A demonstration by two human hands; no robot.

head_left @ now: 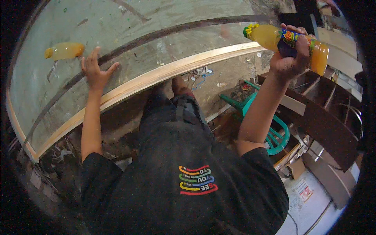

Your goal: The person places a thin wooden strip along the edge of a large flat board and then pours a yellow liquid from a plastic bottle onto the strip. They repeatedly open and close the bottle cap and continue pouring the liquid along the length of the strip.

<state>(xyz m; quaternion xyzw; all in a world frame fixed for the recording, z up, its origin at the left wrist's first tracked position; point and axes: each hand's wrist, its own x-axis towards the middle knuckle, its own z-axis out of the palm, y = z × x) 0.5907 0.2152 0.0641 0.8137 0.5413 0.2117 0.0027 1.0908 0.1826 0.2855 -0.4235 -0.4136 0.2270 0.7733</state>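
My right hand [292, 55] is raised at the upper right, its fingers wrapped round a plastic bottle [270, 35]. That bottle lies tilted almost sideways, with a green cap pointing left, a dark printed label and yellow-orange liquid inside. On the left, my left hand [96, 70] rests with spread fingers on the grey-green worktop [156, 55], holding nothing. Just beyond its fingertips, a second bottle [64, 51] lies on its side on the worktop. It has a yellow cap and pale yellow contents, turning orange at its base.
A pale wooden strip [172, 69] edges the worktop on my side, and a dark curved band [172, 31] crosses its surface. To my right stand a green plastic chair [279, 135] and a dark brown compartmented wooden frame [325, 113]. Scraps and debris [201, 74] litter the floor.
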